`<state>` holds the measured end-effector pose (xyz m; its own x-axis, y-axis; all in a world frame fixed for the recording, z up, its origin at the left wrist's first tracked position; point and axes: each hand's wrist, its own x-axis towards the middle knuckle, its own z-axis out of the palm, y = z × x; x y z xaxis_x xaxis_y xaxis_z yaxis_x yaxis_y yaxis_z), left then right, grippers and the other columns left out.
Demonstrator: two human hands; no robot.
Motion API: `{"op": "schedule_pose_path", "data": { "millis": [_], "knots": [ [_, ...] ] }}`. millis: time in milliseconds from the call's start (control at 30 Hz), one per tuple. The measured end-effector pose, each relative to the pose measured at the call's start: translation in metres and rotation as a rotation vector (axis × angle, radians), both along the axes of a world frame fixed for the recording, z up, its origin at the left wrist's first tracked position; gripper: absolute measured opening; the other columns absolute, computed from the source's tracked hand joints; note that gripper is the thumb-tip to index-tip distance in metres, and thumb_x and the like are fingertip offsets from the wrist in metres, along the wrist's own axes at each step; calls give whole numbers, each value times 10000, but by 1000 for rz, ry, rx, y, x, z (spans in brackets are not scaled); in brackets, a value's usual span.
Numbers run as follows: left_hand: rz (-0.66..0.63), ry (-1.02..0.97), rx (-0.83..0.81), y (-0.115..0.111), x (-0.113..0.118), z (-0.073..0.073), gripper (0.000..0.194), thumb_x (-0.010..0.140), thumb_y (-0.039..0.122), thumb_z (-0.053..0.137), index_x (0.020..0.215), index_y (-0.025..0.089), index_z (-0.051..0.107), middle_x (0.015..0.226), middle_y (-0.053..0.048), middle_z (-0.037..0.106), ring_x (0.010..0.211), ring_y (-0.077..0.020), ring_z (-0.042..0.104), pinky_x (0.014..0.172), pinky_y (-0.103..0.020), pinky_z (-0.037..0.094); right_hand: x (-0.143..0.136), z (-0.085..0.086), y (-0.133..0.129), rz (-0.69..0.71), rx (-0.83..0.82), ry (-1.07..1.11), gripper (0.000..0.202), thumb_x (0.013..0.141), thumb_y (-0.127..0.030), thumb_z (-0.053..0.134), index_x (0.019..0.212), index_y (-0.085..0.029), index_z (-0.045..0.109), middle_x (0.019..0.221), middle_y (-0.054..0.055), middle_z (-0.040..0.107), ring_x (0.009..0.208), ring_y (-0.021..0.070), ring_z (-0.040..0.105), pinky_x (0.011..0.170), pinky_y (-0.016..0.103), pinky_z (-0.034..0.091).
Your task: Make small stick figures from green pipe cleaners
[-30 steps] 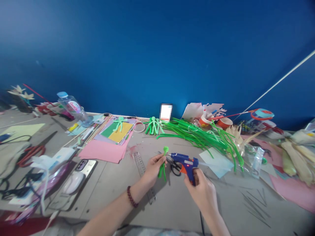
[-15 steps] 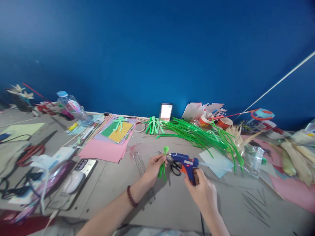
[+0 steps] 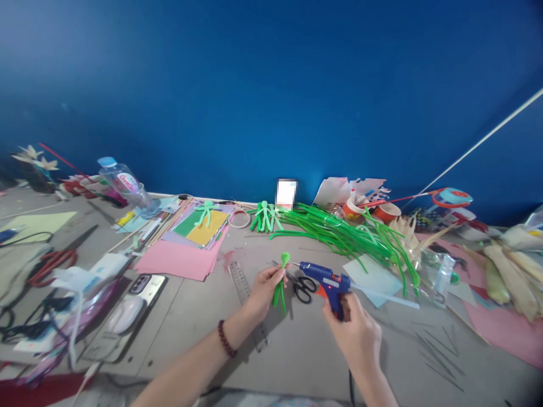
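My left hand (image 3: pixel 267 285) pinches a small green pipe-cleaner figure (image 3: pixel 285 259), its round head up and its strands hanging below my fingers. In my right hand (image 3: pixel 356 328) is a blue hot glue gun (image 3: pixel 324 277) with an orange trigger and a lit red light. Its nozzle points left at the figure's head, a small gap away, and a clear glue stick (image 3: pixel 386 295) sticks out of its rear. Black-handled scissors (image 3: pixel 304 289) lie on the table just below the nozzle. A metal ruler (image 3: pixel 241 282) lies partly under my left forearm.
A heap of green pipe cleaners (image 3: pixel 322 229) lies at the back. Similar green figures (image 3: pixel 265 216) stand to its left, by pink paper (image 3: pixel 178 260). A phone (image 3: pixel 127 316), a plastic bottle (image 3: pixel 127 183) and orange-handled scissors (image 3: pixel 53 265) are on the left; thin dark sticks (image 3: pixel 439 353) lie right.
My right hand has drawn the glue gun a little to the right, so its nozzle has left the figure's head. My left hand stays put with the figure.
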<state>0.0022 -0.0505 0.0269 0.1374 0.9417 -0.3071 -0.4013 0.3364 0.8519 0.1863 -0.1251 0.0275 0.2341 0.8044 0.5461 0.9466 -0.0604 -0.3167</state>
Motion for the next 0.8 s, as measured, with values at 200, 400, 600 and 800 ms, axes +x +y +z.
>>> {"op": "schedule_pose_path", "data": {
  "millis": [200, 400, 600, 800],
  "knots": [
    [5, -34, 6, 2, 0, -3, 310, 588, 407, 787, 719, 131, 735, 613, -15, 588, 582, -97, 470, 582, -221, 361, 24, 5, -1, 79, -216, 449, 289, 753, -468, 555, 798, -186, 602, 605, 21, 657, 482, 152, 579, 453, 224, 424],
    [28, -30, -12, 3, 0, -5, 310, 576, 403, 798, 724, 138, 734, 660, -26, 623, 591, -103, 477, 595, -227, 362, 84, 4, -3, -78, -357, 486, 355, 720, -533, 541, 699, -190, 629, 544, 36, 644, 526, 197, 610, 464, 244, 428],
    [9, -31, 4, 1, -1, 0, 289, 583, 402, 790, 595, 135, 678, 738, -47, 658, 587, -97, 464, 605, -233, 363, 119, 1, -5, -333, -655, 183, 364, 715, -565, 472, 581, -239, 566, 570, 75, 645, 544, 264, 600, 491, 318, 397],
    [-5, -7, 24, 0, -1, 3, 299, 608, 408, 770, 570, 138, 647, 737, -51, 659, 602, -106, 475, 617, -236, 363, 119, -6, -6, -325, -726, 123, 388, 731, -574, 472, 544, -251, 578, 574, 86, 648, 530, 282, 615, 466, 325, 389]
  ]
}}
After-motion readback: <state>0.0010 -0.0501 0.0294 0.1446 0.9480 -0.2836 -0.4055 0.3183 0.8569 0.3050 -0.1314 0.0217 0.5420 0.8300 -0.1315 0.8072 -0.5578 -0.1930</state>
